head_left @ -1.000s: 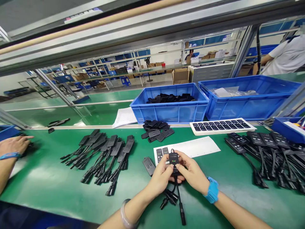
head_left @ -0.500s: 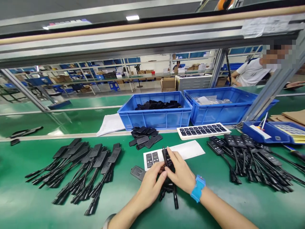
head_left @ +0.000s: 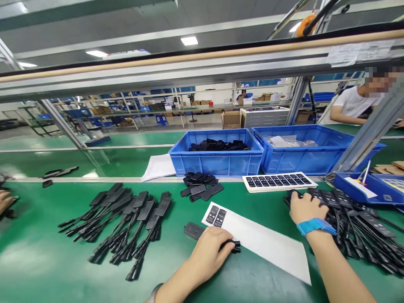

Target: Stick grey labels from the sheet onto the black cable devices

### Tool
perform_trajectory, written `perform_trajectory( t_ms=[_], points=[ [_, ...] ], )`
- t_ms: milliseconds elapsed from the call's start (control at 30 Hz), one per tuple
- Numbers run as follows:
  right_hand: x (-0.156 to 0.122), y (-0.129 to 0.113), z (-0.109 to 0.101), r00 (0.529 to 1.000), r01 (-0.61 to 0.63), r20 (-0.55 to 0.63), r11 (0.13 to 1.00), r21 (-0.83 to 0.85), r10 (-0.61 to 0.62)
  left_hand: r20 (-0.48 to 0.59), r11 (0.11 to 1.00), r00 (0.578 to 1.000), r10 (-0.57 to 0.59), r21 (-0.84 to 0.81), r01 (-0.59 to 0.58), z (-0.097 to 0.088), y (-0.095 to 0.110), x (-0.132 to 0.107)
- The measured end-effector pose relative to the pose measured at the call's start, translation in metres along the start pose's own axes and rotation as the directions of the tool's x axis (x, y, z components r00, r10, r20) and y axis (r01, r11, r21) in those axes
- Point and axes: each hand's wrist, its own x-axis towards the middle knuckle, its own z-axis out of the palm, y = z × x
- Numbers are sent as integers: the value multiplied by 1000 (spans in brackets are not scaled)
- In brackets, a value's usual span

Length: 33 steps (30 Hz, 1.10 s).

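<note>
My left hand (head_left: 210, 254) is closed around the cable of a black cabled module (head_left: 192, 230); black plug ends (head_left: 236, 249) stick out past my fingers. Beside it lies a white label sheet (head_left: 268, 248) bearing two black labels (head_left: 216, 216). At the right, my right hand (head_left: 307, 209) grips a black module (head_left: 288, 199) at the near side of a heap of labelled modules (head_left: 375, 223); my fingers hide most of it. Left of my left hand, unlabelled cabled modules (head_left: 147, 210) lie in overlapping rows, cables toward me.
Small black covers (head_left: 198, 189) are piled before a blue bin (head_left: 217, 162) of black parts. Another blue bin (head_left: 306, 162) holds plastic bags. A label stack (head_left: 279, 181) lies in front. Another person's hand (head_left: 4, 202) shows at the left edge; a co-worker (head_left: 353, 103) sits beyond.
My right hand has moved from the middle to the right-hand heap with a module. My left hand has gone down to a cabled module. The label sheet has turned and slid toward me.
</note>
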Motion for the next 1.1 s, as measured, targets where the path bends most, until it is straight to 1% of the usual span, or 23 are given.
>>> perform_trajectory(
  t_ms=[33,100,167,200,267,300,367,433,467,533,633,700,800,933,1100],
  points=[
    [-2,-5,1,999,40,1,999,25,-40,1,1000,1000,7,8,-7,0,2,0],
    [-10,-27,4,982,182,24,976,119,-186,42,999,998,45,26,-46,0,6,-2],
    [-23,-55,9,934,329,61,916,229,-351,110,994,989,102,34,-106,0,10,-3],
    [-32,-69,12,906,382,77,884,271,-415,140,991,982,127,29,-132,0,11,-3],
    [-49,-93,18,868,438,95,840,320,-488,155,987,976,154,14,-158,-2,11,-2],
    [-56,-101,21,859,448,99,831,330,-502,133,988,980,149,24,-153,-3,9,-1],
    [-67,-110,25,848,462,101,818,342,-521,50,989,994,101,100,-106,-5,1,1],
    [-71,-111,28,829,484,100,797,362,-550,-30,977,998,48,208,-41,-7,-10,3],
    [-71,-111,29,818,495,101,782,378,-566,-46,967,998,34,254,-21,-7,-15,3],
    [-69,-109,30,804,501,98,756,422,-587,-42,945,999,21,327,-6,-8,-21,4],
    [-66,-108,33,809,480,55,712,513,-585,-33,917,999,13,400,1,-6,-21,4],
    [-65,-109,36,823,469,7,687,556,-568,-39,909,999,10,417,7,-5,-18,5],
    [-64,-111,42,838,464,-38,674,575,-545,-40,901,999,3,434,15,-3,-16,6],
    [-62,-115,46,833,485,-94,637,600,-545,-24,884,999,-25,467,34,-3,-17,6],
    [-61,-116,46,829,513,-215,550,659,-516,-9,865,998,-69,498,64,-4,-15,5]
  ],
)
